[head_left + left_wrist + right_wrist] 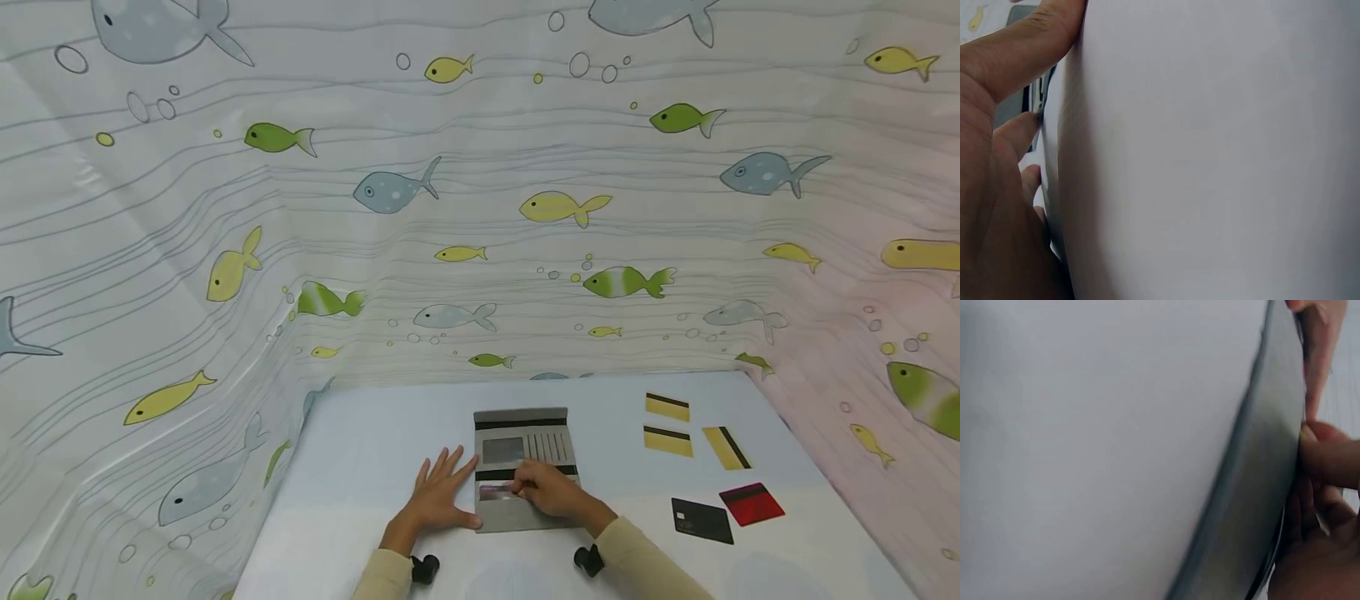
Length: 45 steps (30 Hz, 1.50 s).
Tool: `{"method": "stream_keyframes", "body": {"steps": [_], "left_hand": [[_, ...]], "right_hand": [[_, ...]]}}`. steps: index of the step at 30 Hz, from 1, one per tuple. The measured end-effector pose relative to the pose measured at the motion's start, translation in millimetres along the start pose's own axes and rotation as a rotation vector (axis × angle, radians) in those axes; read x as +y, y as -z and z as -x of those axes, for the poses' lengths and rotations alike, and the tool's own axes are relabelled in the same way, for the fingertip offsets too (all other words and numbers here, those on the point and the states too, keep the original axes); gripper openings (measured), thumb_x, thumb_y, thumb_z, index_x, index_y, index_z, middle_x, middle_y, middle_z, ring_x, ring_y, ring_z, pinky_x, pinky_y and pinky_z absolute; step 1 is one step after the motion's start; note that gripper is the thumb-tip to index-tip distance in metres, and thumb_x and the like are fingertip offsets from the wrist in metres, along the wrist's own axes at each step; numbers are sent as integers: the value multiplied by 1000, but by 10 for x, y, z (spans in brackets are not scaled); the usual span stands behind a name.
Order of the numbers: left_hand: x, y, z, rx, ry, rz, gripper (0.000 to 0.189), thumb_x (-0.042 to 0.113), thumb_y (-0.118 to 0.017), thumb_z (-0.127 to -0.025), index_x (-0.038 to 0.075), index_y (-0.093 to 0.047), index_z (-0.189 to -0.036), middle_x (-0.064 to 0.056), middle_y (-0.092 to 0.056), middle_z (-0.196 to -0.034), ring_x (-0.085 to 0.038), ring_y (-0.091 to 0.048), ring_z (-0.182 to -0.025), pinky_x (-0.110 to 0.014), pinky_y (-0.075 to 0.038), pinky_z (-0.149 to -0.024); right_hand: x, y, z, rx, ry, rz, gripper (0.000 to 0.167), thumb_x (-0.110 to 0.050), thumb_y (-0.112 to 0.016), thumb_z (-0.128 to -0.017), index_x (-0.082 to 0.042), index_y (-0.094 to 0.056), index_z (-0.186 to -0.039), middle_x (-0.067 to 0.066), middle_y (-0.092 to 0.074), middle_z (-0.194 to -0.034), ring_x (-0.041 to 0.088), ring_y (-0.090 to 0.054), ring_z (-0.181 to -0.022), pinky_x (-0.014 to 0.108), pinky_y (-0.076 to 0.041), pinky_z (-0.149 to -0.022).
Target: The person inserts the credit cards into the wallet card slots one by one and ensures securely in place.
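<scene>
In the head view, a grey card wallet (517, 522) lay open at lower centre; it looked light and semi-stiff, best steadied by its edges, where the left hand (441, 500) spread its fingers. The right hand (551, 490) seemed to pinch a thin, probably slick card (493, 492), covering its right end. White tabletop (1222, 150) filled most of the left wrist view; the right wrist view hid what lay between the fingertips.
</scene>
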State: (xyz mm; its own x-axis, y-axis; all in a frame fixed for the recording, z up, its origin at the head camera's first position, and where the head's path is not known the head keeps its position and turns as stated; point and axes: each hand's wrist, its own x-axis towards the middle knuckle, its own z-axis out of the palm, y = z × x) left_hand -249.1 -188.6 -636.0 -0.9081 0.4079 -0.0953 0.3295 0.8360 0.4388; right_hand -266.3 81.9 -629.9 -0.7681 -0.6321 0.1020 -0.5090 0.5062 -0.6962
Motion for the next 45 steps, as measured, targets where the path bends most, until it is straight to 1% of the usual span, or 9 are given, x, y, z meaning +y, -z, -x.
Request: {"method": "stream_keyframes", "body": {"steps": [6, 11, 14, 17, 19, 22, 28, 35, 45], "left_hand": [[-25, -5, 50, 7, 8, 18, 110, 66, -81, -67, 23, -34, -157, -14, -22, -166, -44, -12, -154, -70, -3, -119], [-38, -33, 94, 13, 17, 26, 111, 66, -81, -65, 23, -35, -156, -15, -24, -166, -45, -13, -153, -70, -4, -119], [-57, -54, 122, 14, 31, 24, 112, 67, -81, -64, 23, -35, -156, -15, -24, -166, -45, -13, -153, -70, -5, -119], [-64, -57, 139, 20, 26, 36, 112, 66, -81, -64, 22, -35, -156, -16, -24, -166, -45, -13, -153, -70, -4, -119], [-67, -55, 141, 22, 20, 46, 112, 65, -82, -65, 21, -35, -156, -17, -23, -166, -45, -12, -153, -70, -3, -118], [-70, -50, 140, 19, 18, 57, 112, 65, -82, -65, 21, -35, -157, -17, -22, -166, -46, -11, -153, -70, -2, -118], [-86, -63, 126, 17, 20, 50, 112, 65, -81, -65, 23, -34, -157, -16, -21, -166, -45, -11, -154, -70, -1, -118], [-73, -69, 116, 22, 7, 60, 112, 66, -82, -64, 22, -35, -156, -16, -22, -166, -47, -12, -153, -71, -2, -118], [-38, -42, 14, 20, -21, 45, 111, 65, -80, -66, 22, -33, -157, -15, -21, -166, -45, -11, -154, -70, -1, -118]], "right_hand": [[-103, -180, 80, 182, 165, 282, 13, -2, -67, -92, -12, -72, -86, -6, -54, -81, 2, -46, -75, 17, -45, -65], [-184, -271, 157, 206, 147, 473, 8, -11, -72, -91, -15, -77, -95, -9, -55, -82, 2, -42, -73, 14, -42, -62], [-220, -299, 217, 220, 151, 524, 11, -14, -72, -90, -13, -78, -100, -9, -57, -81, 2, -42, -70, 13, -40, -59], [-250, -267, 304, 214, 129, 451, 18, -14, -70, -92, -10, -76, -109, -6, -63, -89, 5, -55, -77, 18, -49, -65], [-256, -212, 369, 183, 88, 359, 23, -13, -67, -95, -9, -73, -116, -3, -67, -103, 10, -64, -91, 25, -57, -76], [-233, -96, 455, 163, 28, 238, 27, -11, -62, -98, -8, -68, -124, 0, -67, -121, 17, -66, -111, 35, -58, -90], [-102, 188, 564, 293, 0, 141, 18, -8, -63, -97, -9, -70, -113, -3, -70, -111, 15, -68, -102, 31, -59, -82], [129, 541, 715, 362, -223, 120, 16, -10, -65, -96, -12, -71, -110, -5, -70, -106, 16, -68, -102, 37, -58, -87], [600, 1128, 987, 432, -393, 123, 21, -5, -66, -94, -4, -69, -114, 10, -72, -113, 28, -69, -102, 38, -59, -81]]}}
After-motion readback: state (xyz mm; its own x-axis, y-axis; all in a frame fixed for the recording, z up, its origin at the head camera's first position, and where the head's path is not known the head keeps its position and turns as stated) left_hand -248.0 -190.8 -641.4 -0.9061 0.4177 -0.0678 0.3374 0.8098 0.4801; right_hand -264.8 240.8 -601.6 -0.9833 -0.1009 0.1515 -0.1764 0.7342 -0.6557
